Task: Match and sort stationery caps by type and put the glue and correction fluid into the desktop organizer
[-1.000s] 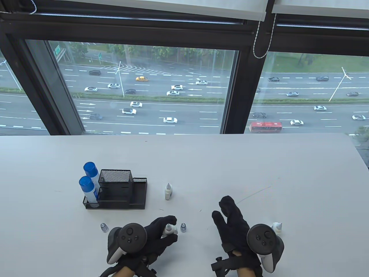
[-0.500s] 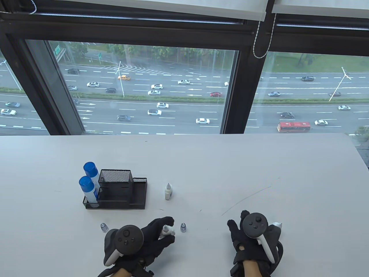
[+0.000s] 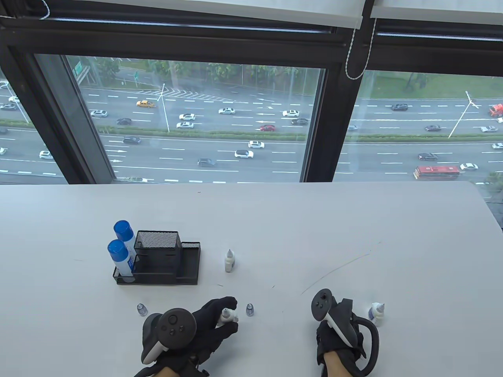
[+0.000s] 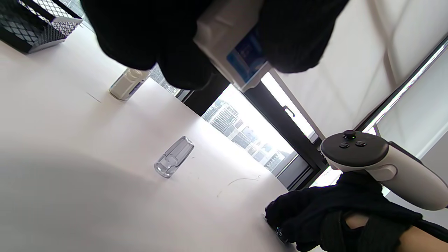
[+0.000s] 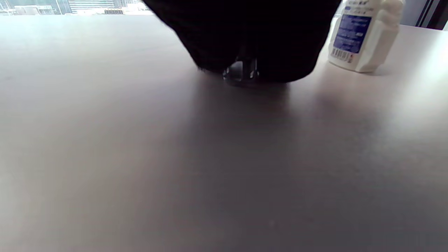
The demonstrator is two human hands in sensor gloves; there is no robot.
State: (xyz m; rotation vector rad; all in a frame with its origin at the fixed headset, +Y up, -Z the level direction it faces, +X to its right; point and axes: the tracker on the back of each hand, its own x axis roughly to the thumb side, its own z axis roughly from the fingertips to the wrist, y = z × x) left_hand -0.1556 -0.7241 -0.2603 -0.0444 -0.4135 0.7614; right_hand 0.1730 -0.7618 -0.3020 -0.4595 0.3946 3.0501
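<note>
On the white table [image 3: 275, 220], biggest first: the black mesh organizer [image 3: 167, 259] with two blue-capped glue sticks [image 3: 120, 255] standing in its left end. Near the front edge, the left hand [image 3: 208, 326] curls its fingers around a small white correction fluid bottle [image 3: 228, 315]. The right hand [image 3: 338, 333] closes its fingertips on a clear cap [image 5: 241, 71] at the tabletop, another bottle [image 3: 376, 313] just beside it. Loose clear caps [image 3: 250, 310] sit nearby.

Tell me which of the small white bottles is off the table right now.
The one in the left hand: its fingers grip that white bottle near the front edge. The other two stand free, one beside the black organizer, one right of the right hand.
</note>
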